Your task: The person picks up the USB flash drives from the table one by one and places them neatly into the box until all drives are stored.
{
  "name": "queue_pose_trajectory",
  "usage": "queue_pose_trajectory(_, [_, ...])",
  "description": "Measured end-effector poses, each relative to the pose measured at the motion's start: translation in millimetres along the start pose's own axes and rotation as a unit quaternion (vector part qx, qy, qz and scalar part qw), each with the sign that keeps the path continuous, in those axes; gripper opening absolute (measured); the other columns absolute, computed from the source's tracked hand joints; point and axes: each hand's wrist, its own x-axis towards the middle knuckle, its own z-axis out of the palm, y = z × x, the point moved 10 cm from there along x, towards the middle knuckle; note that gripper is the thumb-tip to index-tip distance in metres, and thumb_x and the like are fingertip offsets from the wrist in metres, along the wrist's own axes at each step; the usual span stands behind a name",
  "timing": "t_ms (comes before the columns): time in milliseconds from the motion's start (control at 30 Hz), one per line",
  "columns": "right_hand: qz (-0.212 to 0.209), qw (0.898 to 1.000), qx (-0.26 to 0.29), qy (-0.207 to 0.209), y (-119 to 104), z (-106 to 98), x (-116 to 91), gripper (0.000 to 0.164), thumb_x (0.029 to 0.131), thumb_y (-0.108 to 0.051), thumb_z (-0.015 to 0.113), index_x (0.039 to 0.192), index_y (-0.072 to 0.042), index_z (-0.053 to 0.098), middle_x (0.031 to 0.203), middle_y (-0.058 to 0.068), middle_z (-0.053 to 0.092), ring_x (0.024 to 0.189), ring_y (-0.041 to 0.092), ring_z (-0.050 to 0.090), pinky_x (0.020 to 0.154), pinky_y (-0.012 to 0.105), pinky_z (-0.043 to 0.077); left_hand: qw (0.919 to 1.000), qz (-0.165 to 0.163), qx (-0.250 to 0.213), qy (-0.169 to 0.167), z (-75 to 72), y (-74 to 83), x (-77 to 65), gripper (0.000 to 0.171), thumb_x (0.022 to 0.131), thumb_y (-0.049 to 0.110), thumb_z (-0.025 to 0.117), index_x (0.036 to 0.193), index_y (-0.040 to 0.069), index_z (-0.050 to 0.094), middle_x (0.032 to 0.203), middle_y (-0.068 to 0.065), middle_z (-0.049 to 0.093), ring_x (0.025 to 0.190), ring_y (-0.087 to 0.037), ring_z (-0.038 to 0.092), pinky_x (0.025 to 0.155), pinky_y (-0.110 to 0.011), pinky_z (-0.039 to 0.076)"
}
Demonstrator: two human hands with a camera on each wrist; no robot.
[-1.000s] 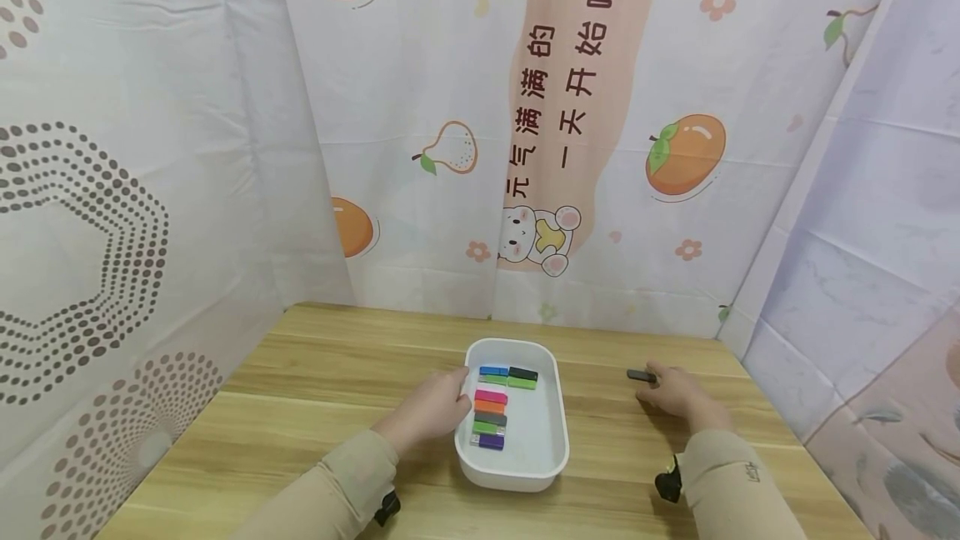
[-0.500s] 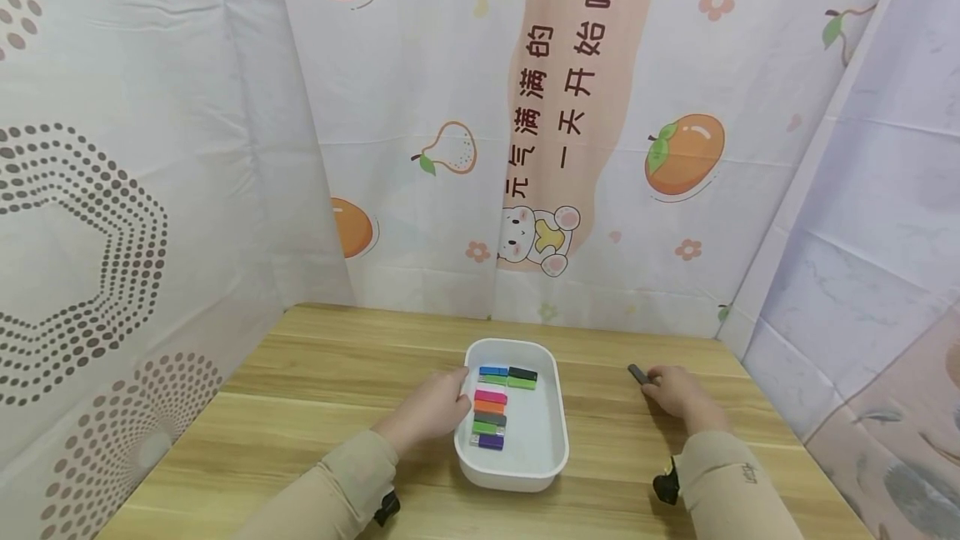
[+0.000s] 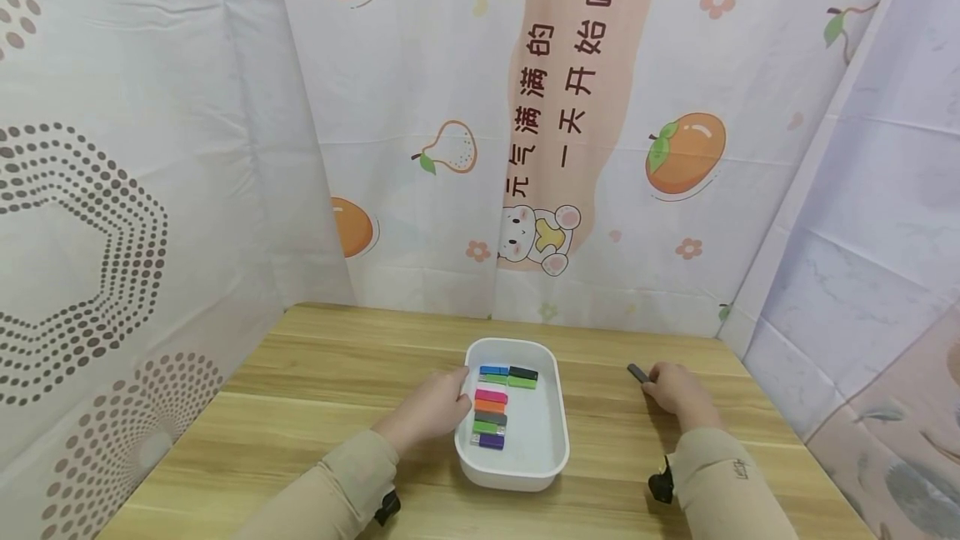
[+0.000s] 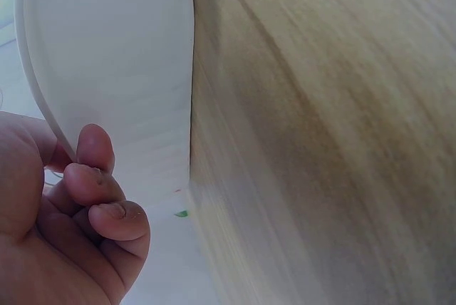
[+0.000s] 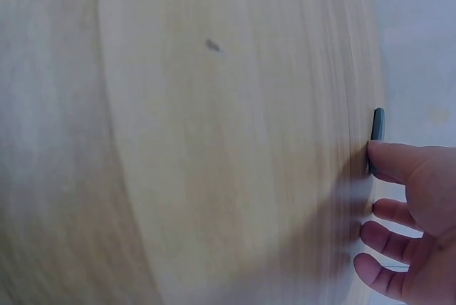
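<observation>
My left hand point(image 3: 431, 411) grips the left rim of a white plastic tray point(image 3: 536, 440); in the left wrist view its thumb and curled fingers close over the edge of the tray wall point(image 4: 114, 48). Out to the right, my right hand point(image 3: 681, 394) pinches a dark grey USB stick point(image 3: 637, 372) by its near end. The right wrist view shows the thumb on the USB stick point(image 5: 378, 123), its far end sticking out, while the other fingers are spread loosely below. Part of the stick is hidden behind the thumb.
Inside the tray lie several USB sticks, mostly in a column on its left: blue point(image 3: 492, 372), pink point(image 3: 491, 396), orange point(image 3: 489, 407), purple point(image 3: 491, 442) and others. A black stick point(image 3: 523, 373) lies beside them. Printed curtains point(image 3: 420, 215) border the wooden table point(image 3: 337, 373).
The dark grey USB stick has turned from nearly level to slanting, its far end pointing up and left. My right hand has shifted slightly with it. The left hand and tray stay put.
</observation>
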Motion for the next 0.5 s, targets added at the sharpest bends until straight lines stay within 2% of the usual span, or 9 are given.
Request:
queue_pose_trajectory(233, [0.004,1.000,-0.006,-0.002,-1.9,0.2,-1.8,0.018,0.096,-0.014,0.067,0.095,0.003,0.070,0.088,0.015,0.065,0.080,0.029,0.058,0.077,0.051,0.050,1.0000,0.004,-0.002,0.000,0.4,1.1,-0.6,0.056,0.102,0.022,0.058,0.151,-0.003,0.044,0.147,-0.020,0.053,0.108,-0.020,0.061,0.102,-0.052,0.047])
queue_pose_trajectory(367, [0.013,1.000,0.000,-0.006,-0.9,0.9,-1.8,0.018,0.096,-0.014,0.066,0.089,0.001,0.071,0.082,0.011,0.062,0.074,0.026,0.056,0.071,0.047,0.049,1.0000,0.009,0.001,0.001,0.3,1.5,-0.5,0.056,0.102,0.020,0.058,0.150,-0.004,0.044,0.147,-0.021,0.053,0.105,-0.021,0.061,0.100,-0.049,0.050])
queue_pose_trajectory(500, [0.008,1.000,0.005,-0.013,-0.1,1.4,-0.7,0.017,0.096,-0.012,0.066,0.088,0.002,0.072,0.080,0.010,0.062,0.074,0.025,0.056,0.072,0.047,0.050,0.9999,0.012,0.003,0.001,-1.0,3.8,-0.8,0.056,0.101,0.018,0.059,0.149,-0.006,0.044,0.146,-0.022,0.053,0.101,-0.021,0.060,0.097,-0.047,0.053])
